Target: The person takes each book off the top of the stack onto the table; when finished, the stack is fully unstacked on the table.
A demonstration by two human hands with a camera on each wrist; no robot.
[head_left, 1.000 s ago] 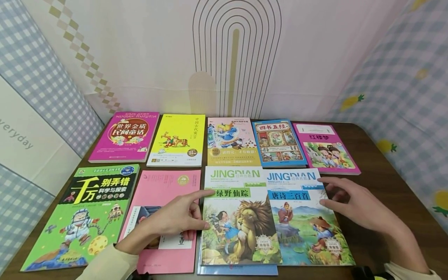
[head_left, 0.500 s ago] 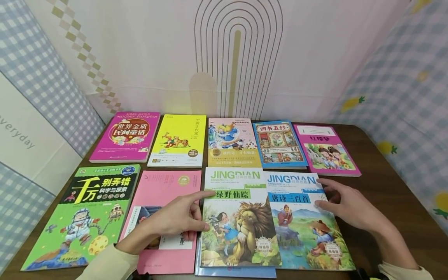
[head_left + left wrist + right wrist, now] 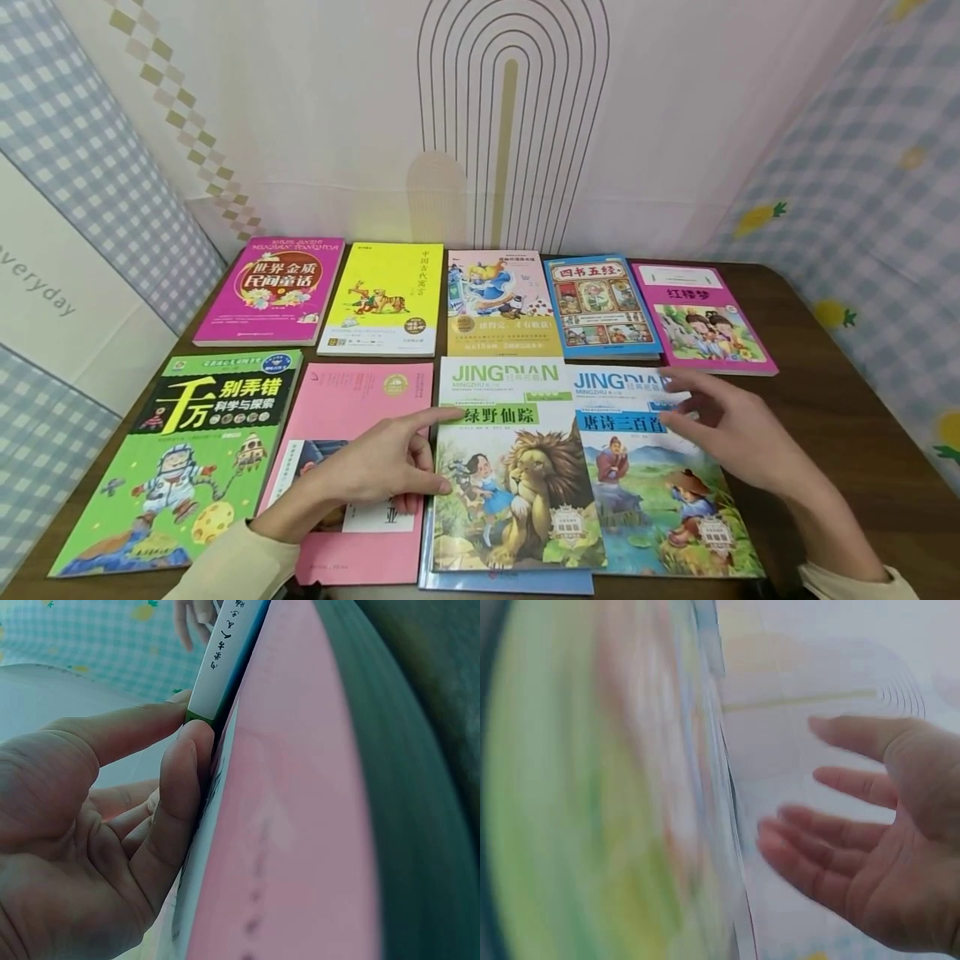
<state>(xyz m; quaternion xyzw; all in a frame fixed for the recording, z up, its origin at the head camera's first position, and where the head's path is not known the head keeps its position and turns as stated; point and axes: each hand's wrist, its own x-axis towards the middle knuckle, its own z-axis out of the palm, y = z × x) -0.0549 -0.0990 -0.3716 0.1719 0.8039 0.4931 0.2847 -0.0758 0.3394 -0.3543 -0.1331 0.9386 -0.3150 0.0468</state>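
Note:
My left hand [image 3: 378, 467] lies over the pink book [image 3: 360, 550]. Its index finger and thumb touch the left edge of the lion-cover book [image 3: 517, 492], and its other fingers are bent. In the left wrist view, the left hand [image 3: 112, 802] meets that book's white spine [image 3: 223, 664]. Beneath the lion-cover book, part of a blue book [image 3: 506, 581] shows. Just right of it lies the book with the blue title band [image 3: 645, 492]. My right hand [image 3: 742, 433] hovers over that book's upper right part. The right wrist view shows the right hand [image 3: 885, 847] with fingers spread, holding nothing.
Along the back of the brown table [image 3: 840, 467] lies a row: a magenta book [image 3: 273, 292], a yellow book [image 3: 382, 300], a girl-cover book [image 3: 495, 304], a blue-bordered book [image 3: 600, 308] and a purple-pink book [image 3: 701, 321]. A green astronaut book [image 3: 180, 475] lies front left.
The blue-title-band book tilted slightly with the right fingers on its edge; now the right hand has lifted off and moved left over its cover. The left hand stays put.

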